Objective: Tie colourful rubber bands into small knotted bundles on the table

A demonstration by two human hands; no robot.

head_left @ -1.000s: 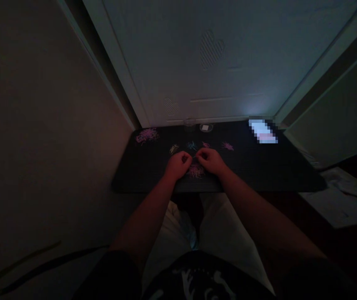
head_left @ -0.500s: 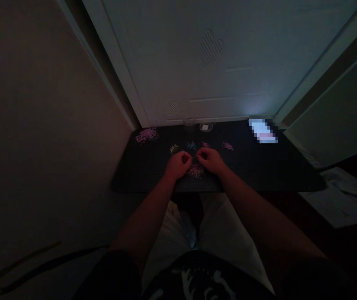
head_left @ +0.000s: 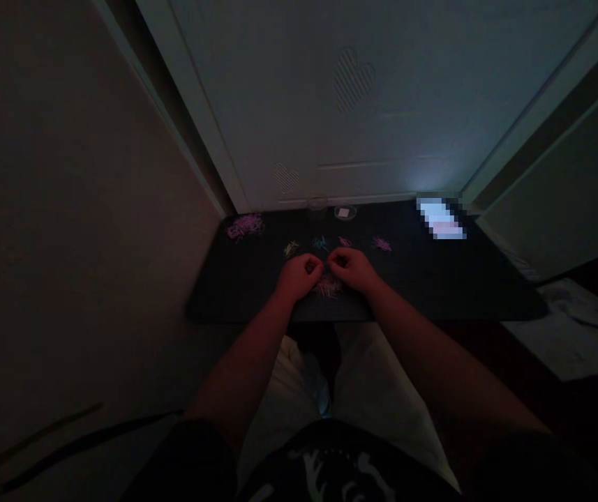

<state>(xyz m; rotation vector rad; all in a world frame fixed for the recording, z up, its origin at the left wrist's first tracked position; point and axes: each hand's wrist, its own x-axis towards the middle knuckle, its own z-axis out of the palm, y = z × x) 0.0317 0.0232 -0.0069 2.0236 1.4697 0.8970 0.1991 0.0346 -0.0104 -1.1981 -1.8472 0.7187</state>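
My left hand (head_left: 299, 275) and my right hand (head_left: 354, 268) are close together over the front middle of the black table (head_left: 435, 279), each with its fingertips pinched. Whatever they hold is too small and dark to make out. Just below and between them lies a loose pile of small pinkish sticks (head_left: 329, 286). Beyond my hands, from left to right, are a small yellowish pile (head_left: 291, 248), a blue pile (head_left: 321, 243), a pink pile (head_left: 345, 242) and a purple-pink pile (head_left: 382, 244).
A larger pink-purple pile (head_left: 245, 226) lies at the table's back left. Two clear round containers, one (head_left: 317, 203) left of the other (head_left: 345, 213), stand near the white door (head_left: 278, 90). A glowing, pixelated object (head_left: 441, 218) lies at the back right.
The thin piece seen between my fingertips before is no longer discernible. My hands have barely moved, and the picture is slightly darker.
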